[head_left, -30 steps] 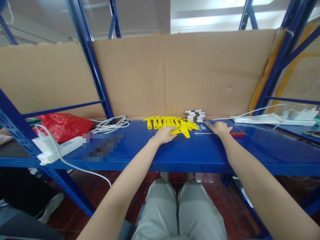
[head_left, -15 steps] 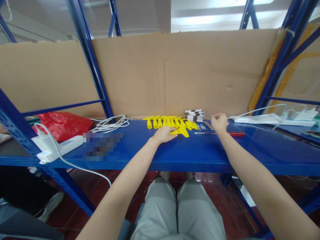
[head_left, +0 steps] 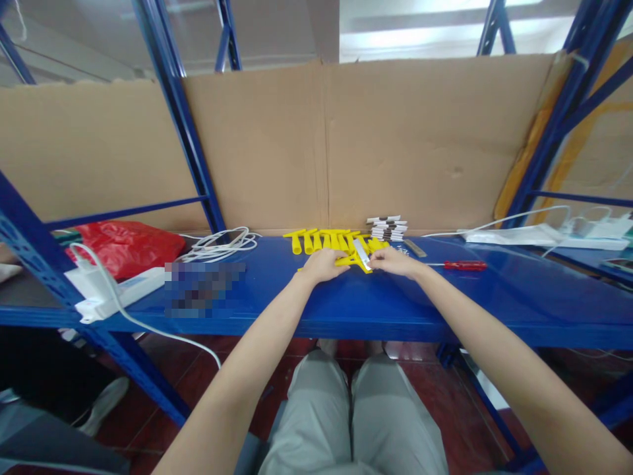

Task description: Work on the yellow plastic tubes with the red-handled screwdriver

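Nothing legible on any surface in view.
Dark marks on the stacked white pieces (head_left: 384,233), too small to tell whether printed; a faint bluish patch on the white power strip (head_left: 141,285), too blurred to make out; blocky pixelation over a spot just beside it on the blue shelf (head_left: 366,297), hiding whatever lies beneath, markings included.

Assembly workshop, blue metal rack-shelf bench (head_left: 366,300) at six o'clock, flat brown cardboard backing (head_left: 410,138) at twelve, yellow plastic T-shaped parts (head_left: 317,243) lined up centrally, red-handled metal screwdriver (head_left: 465,265) at three.
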Action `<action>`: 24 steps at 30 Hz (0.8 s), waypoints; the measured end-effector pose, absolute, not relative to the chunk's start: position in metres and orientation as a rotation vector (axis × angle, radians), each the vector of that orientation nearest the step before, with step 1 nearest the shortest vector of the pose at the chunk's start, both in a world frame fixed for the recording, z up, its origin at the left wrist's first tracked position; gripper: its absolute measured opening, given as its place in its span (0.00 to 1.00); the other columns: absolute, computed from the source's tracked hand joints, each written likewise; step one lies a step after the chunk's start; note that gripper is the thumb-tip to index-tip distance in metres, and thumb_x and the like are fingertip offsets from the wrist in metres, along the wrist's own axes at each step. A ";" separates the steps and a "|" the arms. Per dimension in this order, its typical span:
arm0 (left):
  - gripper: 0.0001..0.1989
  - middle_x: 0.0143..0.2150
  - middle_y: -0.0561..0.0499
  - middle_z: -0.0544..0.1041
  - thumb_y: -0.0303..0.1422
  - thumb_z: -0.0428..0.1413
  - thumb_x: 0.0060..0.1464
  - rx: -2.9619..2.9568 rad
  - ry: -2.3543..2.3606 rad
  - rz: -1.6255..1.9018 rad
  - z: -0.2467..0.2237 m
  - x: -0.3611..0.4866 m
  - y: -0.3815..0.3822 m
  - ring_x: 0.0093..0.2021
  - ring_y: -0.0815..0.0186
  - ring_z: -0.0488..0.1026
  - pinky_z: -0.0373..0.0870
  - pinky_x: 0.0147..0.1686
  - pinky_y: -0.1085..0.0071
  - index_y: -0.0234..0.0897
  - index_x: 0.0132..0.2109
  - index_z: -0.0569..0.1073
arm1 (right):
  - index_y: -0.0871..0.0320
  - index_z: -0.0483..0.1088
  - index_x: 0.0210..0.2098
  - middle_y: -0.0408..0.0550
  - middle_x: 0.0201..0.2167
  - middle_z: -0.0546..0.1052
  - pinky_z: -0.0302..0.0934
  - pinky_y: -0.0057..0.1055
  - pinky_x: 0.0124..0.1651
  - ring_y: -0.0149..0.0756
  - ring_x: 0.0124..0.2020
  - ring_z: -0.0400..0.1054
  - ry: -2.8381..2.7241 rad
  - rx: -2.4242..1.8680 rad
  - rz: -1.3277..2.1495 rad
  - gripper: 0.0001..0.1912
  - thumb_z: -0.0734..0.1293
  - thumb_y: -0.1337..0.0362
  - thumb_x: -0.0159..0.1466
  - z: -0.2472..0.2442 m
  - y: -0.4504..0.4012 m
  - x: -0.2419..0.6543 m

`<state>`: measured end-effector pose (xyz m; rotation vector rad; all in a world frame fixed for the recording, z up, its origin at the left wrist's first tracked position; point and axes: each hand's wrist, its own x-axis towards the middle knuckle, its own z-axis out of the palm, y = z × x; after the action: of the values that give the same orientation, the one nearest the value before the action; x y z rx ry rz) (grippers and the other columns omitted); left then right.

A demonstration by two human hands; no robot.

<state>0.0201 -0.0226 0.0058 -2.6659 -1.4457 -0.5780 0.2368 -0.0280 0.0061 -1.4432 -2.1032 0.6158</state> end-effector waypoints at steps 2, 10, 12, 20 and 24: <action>0.20 0.54 0.47 0.78 0.41 0.57 0.59 -2.665 -1.424 -0.585 0.005 0.020 -0.022 0.54 0.57 0.75 0.68 0.55 0.64 0.40 0.55 0.77 | 0.60 0.73 0.23 0.43 0.20 0.72 0.52 0.27 0.26 0.30 0.23 0.62 -2.046 -1.462 0.745 0.07 0.65 0.65 0.54 0.008 -0.032 0.238; 0.17 0.52 0.46 0.79 0.42 0.56 0.60 -2.613 -1.316 -0.644 0.004 0.018 -0.019 0.52 0.56 0.76 0.70 0.52 0.61 0.41 0.52 0.78 | 0.60 0.74 0.24 0.45 0.21 0.72 0.53 0.24 0.23 0.28 0.23 0.63 -1.905 -1.371 0.968 0.06 0.71 0.63 0.53 0.006 -0.031 0.244; 0.17 0.51 0.46 0.79 0.42 0.55 0.60 -2.607 -1.287 -0.654 0.004 0.018 -0.020 0.51 0.56 0.76 0.70 0.52 0.62 0.40 0.51 0.79 | 0.60 0.73 0.24 0.45 0.21 0.73 0.52 0.24 0.23 0.28 0.23 0.63 -1.893 -1.347 0.988 0.05 0.71 0.65 0.53 0.005 -0.030 0.245; 0.17 0.52 0.47 0.79 0.41 0.55 0.61 -2.605 -1.271 -0.653 0.004 0.021 -0.022 0.51 0.57 0.76 0.72 0.50 0.62 0.42 0.53 0.78 | 0.58 0.69 0.27 0.42 0.21 0.73 0.52 0.23 0.23 0.27 0.23 0.65 -1.745 -1.223 1.141 0.05 0.70 0.69 0.51 0.002 -0.029 0.247; 0.17 0.52 0.47 0.79 0.40 0.55 0.61 -2.615 -1.286 -0.648 0.005 0.021 -0.024 0.51 0.58 0.76 0.71 0.50 0.64 0.41 0.53 0.77 | 0.58 0.68 0.27 0.41 0.21 0.72 0.54 0.23 0.24 0.27 0.22 0.66 -1.657 -1.169 1.244 0.06 0.70 0.69 0.51 0.001 -0.027 0.247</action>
<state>0.0213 -0.0236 0.0055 -2.6149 -1.2858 -0.6482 0.2469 -0.0273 0.0009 -1.1686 -1.6566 1.2440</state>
